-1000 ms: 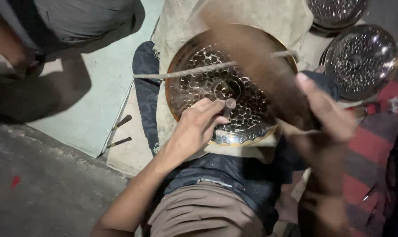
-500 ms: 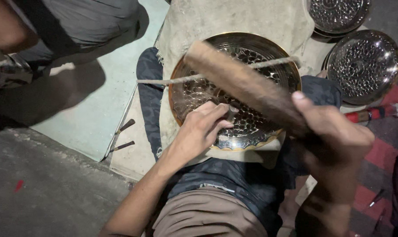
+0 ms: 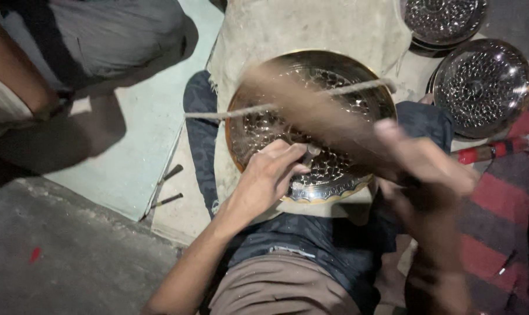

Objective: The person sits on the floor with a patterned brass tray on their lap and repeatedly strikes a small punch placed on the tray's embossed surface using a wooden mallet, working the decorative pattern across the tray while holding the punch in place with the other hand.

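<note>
1. The left hand (image 3: 270, 178) pinches a small metal punch (image 3: 309, 153) and stands its tip on the plate (image 3: 311, 125), so the punch stays on one spot.
2. The right hand (image 3: 419, 166) is closed tight around a wooden stick (image 3: 311, 105), held over the plate. The stick looks blurry (it is moving fast), and its far end is above the punch.
3. The plate lies on a pale cloth (image 3: 311, 29) over the person's legs, so it sits close and does not slide.
4. A cord (image 3: 247, 109) runs across the plate and seems to press it down.
5. Two more plates (image 3: 480, 87) sit well off to the right, out of the way.
6. Two small tools (image 3: 168, 186) lie on the floor near the left arm, easy to grab.
</note>
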